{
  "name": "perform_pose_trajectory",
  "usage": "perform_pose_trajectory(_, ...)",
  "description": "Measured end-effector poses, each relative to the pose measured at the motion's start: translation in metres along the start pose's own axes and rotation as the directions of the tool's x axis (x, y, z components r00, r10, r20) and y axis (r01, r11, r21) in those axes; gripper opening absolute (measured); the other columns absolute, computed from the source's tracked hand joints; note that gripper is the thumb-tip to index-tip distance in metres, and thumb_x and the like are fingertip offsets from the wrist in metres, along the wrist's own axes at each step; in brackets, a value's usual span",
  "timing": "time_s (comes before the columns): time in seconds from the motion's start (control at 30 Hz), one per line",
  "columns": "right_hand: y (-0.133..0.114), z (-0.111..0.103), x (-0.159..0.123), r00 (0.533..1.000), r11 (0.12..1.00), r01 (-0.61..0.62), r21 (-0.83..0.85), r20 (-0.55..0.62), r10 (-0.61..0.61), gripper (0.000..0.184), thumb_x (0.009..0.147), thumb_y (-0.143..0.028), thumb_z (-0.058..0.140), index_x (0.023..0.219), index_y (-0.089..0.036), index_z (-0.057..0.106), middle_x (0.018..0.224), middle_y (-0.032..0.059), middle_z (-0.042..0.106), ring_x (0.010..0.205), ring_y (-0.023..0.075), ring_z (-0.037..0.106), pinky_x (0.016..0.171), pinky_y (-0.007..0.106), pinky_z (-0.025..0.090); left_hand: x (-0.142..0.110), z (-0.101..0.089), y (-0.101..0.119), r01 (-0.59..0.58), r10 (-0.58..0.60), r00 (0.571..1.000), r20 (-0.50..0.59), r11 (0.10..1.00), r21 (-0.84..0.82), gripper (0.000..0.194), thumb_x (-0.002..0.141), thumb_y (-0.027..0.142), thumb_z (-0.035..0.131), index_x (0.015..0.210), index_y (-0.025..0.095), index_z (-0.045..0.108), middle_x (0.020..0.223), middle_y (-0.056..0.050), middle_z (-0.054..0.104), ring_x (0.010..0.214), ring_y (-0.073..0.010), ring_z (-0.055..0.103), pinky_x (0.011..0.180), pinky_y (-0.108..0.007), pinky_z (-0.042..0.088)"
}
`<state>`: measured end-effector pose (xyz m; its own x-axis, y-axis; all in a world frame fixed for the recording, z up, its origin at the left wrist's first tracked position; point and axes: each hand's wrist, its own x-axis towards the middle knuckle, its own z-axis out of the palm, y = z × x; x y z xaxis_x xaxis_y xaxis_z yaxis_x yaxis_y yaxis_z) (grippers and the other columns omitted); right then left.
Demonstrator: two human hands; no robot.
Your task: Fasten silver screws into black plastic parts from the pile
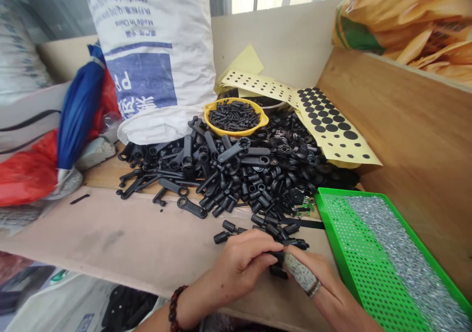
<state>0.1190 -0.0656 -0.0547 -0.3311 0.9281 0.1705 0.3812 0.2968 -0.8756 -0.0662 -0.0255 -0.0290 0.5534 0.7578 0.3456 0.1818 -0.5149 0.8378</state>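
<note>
My left hand (246, 259) reaches in from the bottom, thumb and index finger pinching a small black plastic part (277, 257). At the other end of that part is my right hand (320, 273), with its fingers closed on it; one finger is wrapped in speckled tape. The fingers cover much of the part, so its full shape is hidden. Just beyond both hands lie several short black knobbed cylinders (272, 228) on the table. Behind these rises a heap of black plastic handles and round parts (224, 169).
A yellow basket (207, 119) of black screws sits on the heap. To the right stands a green perforated tray (341, 253) with small silvery metal pieces. Yellow sticker sheets (332, 120) lean behind. A white sack (158, 66), a blue umbrella (79, 110) and a wooden side board (401, 125) surround the table.
</note>
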Motion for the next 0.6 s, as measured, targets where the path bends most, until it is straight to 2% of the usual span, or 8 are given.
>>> perform_pose_trajectory(0.1,-0.004,-0.004,0.004,0.981,0.968,0.191,-0.160,-0.013,-0.196,0.015,0.085,-0.017,0.034,0.083,-0.021,0.049,0.069,0.0023,0.058,0.060,0.0167,0.055,0.055,0.025,0.043,0.002,-0.003,0.003,0.096,-0.093,0.995,0.046,0.994,-0.054,0.026,0.092,0.026,0.048,0.097,0.011,0.069,0.086,-0.009,0.069,0.078,-0.0160,0.063,0.073,-0.024,0.049)
perform_pose_trajectory(0.23,-0.001,-0.004,0.006,0.940,0.873,0.335,-0.354,0.061,-0.336,0.019,0.077,-0.011,0.034,0.087,-0.019,0.047,0.075,0.0065,0.058,0.068,0.0205,0.055,0.061,0.030,0.044,0.003,-0.006,0.003,0.254,-0.241,0.963,0.123,0.961,-0.110,0.034,0.091,0.035,0.047,0.096,0.012,0.071,0.074,-0.006,0.066,0.065,-0.0133,0.058,0.065,-0.022,0.046)
perform_pose_trajectory(0.3,0.001,-0.005,0.005,0.928,0.831,0.365,-0.420,0.094,-0.360,0.023,0.073,-0.009,0.035,0.089,-0.018,0.047,0.078,0.0086,0.058,0.071,0.0227,0.054,0.064,0.033,0.043,0.003,-0.007,0.002,0.318,-0.296,0.942,0.156,0.938,-0.141,0.039,0.091,0.040,0.045,0.096,0.012,0.071,0.067,-0.004,0.062,0.061,-0.0123,0.055,0.061,-0.021,0.044)
perform_pose_trajectory(0.43,-0.004,-0.012,0.005,0.908,0.787,0.418,-0.453,0.193,-0.371,0.023,0.068,-0.007,0.037,0.085,-0.018,0.047,0.074,0.0075,0.057,0.065,0.0221,0.052,0.059,0.033,0.040,0.004,-0.009,0.003,0.425,-0.374,0.896,0.238,0.879,-0.217,0.042,0.089,0.045,0.046,0.096,0.012,0.072,0.064,-0.002,0.058,0.057,-0.0111,0.050,0.058,-0.020,0.041)
perform_pose_trajectory(0.53,-0.010,-0.018,0.006,0.912,0.822,0.407,-0.398,0.215,-0.348,0.019,0.071,-0.008,0.038,0.082,-0.019,0.048,0.071,0.0060,0.057,0.063,0.0202,0.054,0.057,0.030,0.041,0.003,-0.008,0.002,0.489,-0.405,0.863,0.303,0.819,-0.299,0.044,0.086,0.047,0.049,0.096,0.011,0.072,0.063,-0.001,0.057,0.056,-0.0103,0.048,0.055,-0.018,0.039)
perform_pose_trajectory(0.6,-0.011,-0.019,0.007,0.926,0.861,0.371,-0.349,0.212,-0.313,0.016,0.076,-0.009,0.035,0.080,-0.020,0.047,0.069,0.0046,0.056,0.061,0.0181,0.054,0.055,0.027,0.041,0.002,-0.007,0.001,0.506,-0.412,0.856,0.311,0.792,-0.341,0.042,0.086,0.046,0.050,0.096,0.011,0.071,0.063,-0.001,0.057,0.056,-0.0099,0.047,0.054,-0.018,0.038)
